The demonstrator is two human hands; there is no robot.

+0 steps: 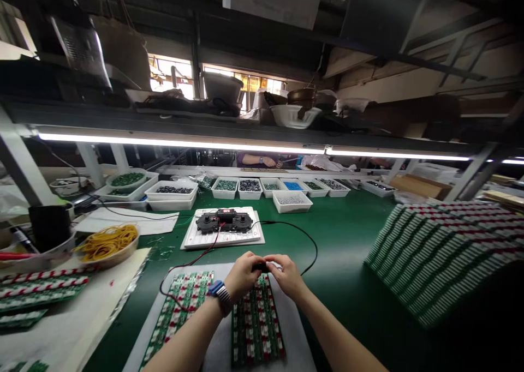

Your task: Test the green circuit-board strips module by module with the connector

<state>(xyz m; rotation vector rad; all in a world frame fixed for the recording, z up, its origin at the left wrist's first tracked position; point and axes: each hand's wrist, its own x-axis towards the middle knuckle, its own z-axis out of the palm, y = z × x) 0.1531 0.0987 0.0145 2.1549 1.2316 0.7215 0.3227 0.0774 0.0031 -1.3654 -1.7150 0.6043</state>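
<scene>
White trays (171, 202) of small components line the far side of the green counter (352, 235); a dish of yellow rubber bands (108, 244) sits left, below an overhead shelf (164, 120).

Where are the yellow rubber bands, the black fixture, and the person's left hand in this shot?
Yellow rubber bands (108, 242): head view, middle of the pile.
Black fixture (224, 222): head view, centre of its top.
Left hand (242, 276): head view, back of the hand.

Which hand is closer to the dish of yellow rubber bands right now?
Left. The left hand is nearer, to the right of the dish of yellow rubber bands. The right hand is farther off, on the far side of the left hand from the dish.
</scene>
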